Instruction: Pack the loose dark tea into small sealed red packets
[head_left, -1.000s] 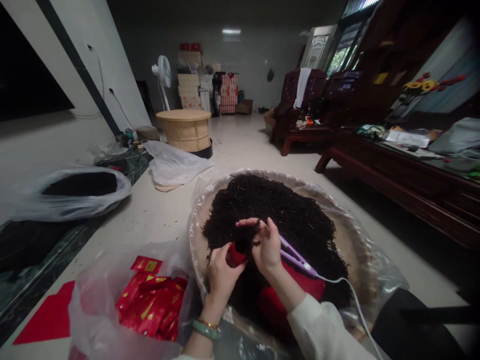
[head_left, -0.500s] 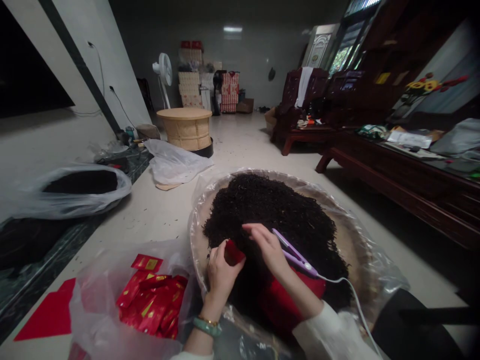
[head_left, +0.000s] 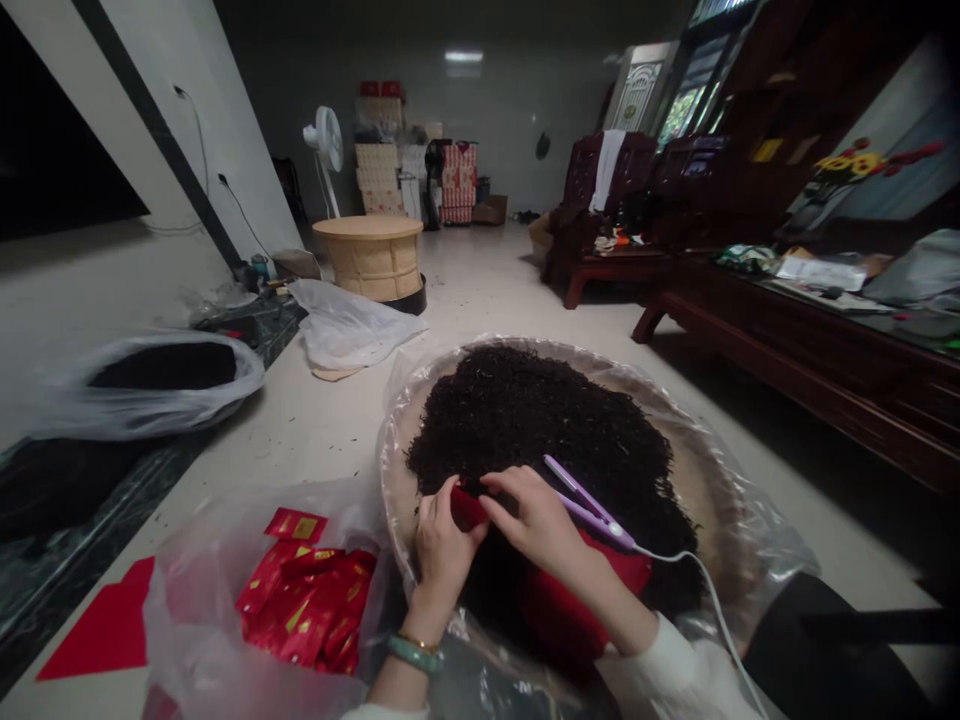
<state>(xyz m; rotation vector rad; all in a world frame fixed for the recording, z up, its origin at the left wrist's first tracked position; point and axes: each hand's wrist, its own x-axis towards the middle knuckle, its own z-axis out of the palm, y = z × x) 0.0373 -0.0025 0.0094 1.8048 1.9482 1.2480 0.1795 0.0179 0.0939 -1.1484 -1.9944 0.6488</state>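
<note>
My left hand point(head_left: 444, 545) is closed around a small red pouch point(head_left: 466, 508), holding it upright over a heap of dark, dry, twisted leaves that look like tea point(head_left: 547, 400). My right hand point(head_left: 536, 515) is at the pouch's right edge, thumb and forefinger curled in at its mouth. Dark bits show between the fingertips there; how much is inside the pouch is hidden. Just beyond the right wrist lies a purple hair straightener point(head_left: 592, 515) with its jaws apart and a white cord. A larger red sheet or bag point(head_left: 562, 610) lies under my right forearm.
The leaves fill a wide round basket lined with clear plastic point(head_left: 727, 480). At the left, a plastic bag point(head_left: 202, 590) holds several shiny red packets point(head_left: 307, 600). Another bag of dark leaves point(head_left: 165, 365) stands farther left. A wooden bench point(head_left: 787, 370) runs along the right.
My right hand has come down and left, from stretched fingers above the leaves to curled fingers at the pouch's mouth. My left hand keeps its hold on the pouch.
</note>
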